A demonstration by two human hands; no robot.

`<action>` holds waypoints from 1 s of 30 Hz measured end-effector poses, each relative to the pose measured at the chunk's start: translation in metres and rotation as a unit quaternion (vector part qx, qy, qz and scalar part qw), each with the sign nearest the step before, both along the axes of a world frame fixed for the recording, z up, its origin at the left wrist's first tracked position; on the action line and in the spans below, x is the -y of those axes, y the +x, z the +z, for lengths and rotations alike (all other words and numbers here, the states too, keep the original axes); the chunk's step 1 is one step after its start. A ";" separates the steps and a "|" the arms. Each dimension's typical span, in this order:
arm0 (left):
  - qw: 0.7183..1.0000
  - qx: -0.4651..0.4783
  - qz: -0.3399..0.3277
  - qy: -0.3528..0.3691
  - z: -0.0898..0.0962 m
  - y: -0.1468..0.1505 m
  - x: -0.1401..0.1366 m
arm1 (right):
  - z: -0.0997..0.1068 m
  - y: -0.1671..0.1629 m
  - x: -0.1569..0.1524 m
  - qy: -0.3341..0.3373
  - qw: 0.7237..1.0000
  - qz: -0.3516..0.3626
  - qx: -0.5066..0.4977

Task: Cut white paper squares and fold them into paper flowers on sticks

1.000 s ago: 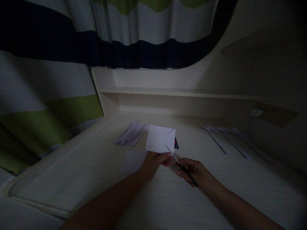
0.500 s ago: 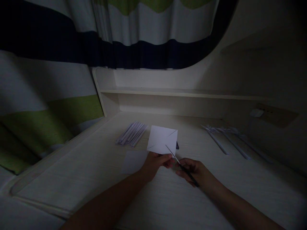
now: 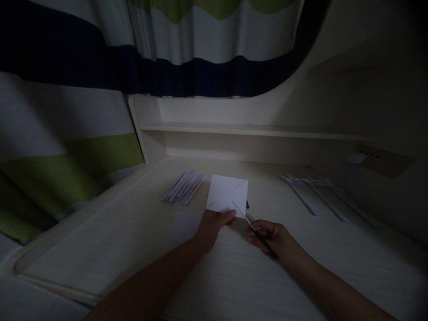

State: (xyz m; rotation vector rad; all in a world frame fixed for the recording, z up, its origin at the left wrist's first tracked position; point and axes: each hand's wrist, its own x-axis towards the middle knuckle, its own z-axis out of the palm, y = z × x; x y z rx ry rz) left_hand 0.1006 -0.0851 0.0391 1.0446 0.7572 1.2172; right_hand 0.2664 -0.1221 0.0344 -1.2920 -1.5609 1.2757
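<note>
A square of white paper is held up over the desk, its near edge pinched between the thumb and fingers of my left hand. Short diagonal slits or lines run in from its corners. My right hand is closed on a pair of scissors with dark handles. Their thin blades point up and to the left, lying at the paper's near right corner, with the tip toward its middle. Under my left hand, another pale paper square lies on the desk. A small dark object shows partly behind the held paper.
A bundle of rolled white paper sticks lies at the back left of the desk. Several longer paper sticks, joined at their far ends, lie on the right. Behind is a shelf, with striped curtains around it.
My left thumb has shifted slightly left along the paper's near edge. The paper and scissors have moved only a little; the blades look closer together.
</note>
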 end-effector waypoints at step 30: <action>0.984 0.044 0.173 -0.010 0.008 -0.050 -0.042 | -0.007 0.021 -0.024 -0.019 0.999 0.018 0.028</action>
